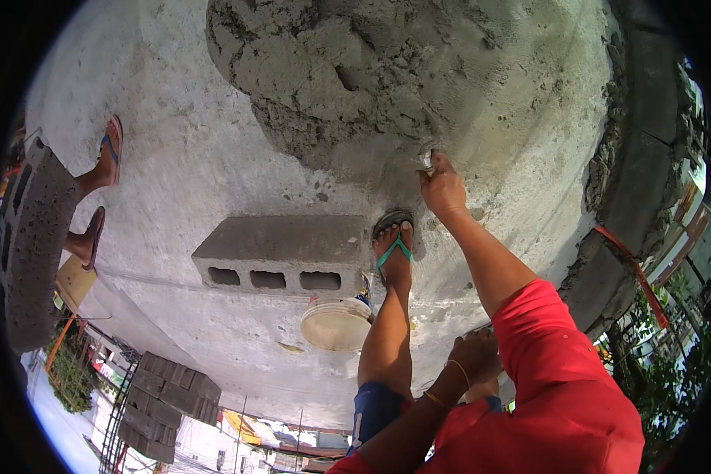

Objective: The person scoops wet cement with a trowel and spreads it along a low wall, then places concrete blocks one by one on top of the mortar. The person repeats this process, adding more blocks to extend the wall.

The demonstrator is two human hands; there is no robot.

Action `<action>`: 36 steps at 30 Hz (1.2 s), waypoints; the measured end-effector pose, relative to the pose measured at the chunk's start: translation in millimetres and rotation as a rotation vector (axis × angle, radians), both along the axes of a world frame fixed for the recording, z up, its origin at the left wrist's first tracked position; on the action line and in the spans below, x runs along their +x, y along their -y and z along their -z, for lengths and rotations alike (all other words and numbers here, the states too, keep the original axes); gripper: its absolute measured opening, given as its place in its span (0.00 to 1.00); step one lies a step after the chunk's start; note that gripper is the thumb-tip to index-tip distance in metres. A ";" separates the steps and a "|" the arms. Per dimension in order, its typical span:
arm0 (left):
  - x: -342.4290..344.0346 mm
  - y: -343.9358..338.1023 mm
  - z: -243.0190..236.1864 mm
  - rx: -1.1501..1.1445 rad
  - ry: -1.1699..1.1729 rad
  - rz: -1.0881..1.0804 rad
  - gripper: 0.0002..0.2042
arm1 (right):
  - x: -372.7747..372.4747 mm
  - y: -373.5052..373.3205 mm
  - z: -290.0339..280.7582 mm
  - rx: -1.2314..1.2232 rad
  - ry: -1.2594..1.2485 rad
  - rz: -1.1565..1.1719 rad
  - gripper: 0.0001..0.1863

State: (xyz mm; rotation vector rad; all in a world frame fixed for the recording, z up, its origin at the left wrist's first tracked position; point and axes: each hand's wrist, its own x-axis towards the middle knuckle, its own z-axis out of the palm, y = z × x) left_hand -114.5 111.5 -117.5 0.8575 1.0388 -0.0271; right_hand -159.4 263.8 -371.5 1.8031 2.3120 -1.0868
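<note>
My right hand reaches out to the near edge of a heap of wet grey mortar. It is closed around a small whitish tool whose far end I cannot make out against the mortar. My left arm crosses in front of me, and the left hand rests over my right knee with its fingers bent, holding no object. Left of my sandalled foot, a hollow concrete block lies on its side, three openings facing me.
A round pale bucket stands below the block. Far left, another person's sandalled feet show beside a second concrete block. More blocks are stacked lower left. A raised grey edge with an orange strap curves along the right.
</note>
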 end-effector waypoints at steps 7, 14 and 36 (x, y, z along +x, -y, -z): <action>8.5 0.1 -3.6 0.020 -0.006 -0.189 0.25 | -8.0 -6.7 -63.7 -0.229 -0.139 -0.033 0.31; 0.2 -6.2 -2.9 0.009 -0.024 0.029 0.25 | 16.0 5.5 -56.5 -0.608 0.004 0.243 0.34; 39.6 24.0 5.1 0.007 -0.136 0.208 0.27 | 39.8 -2.2 -90.0 -0.831 -0.366 0.121 0.31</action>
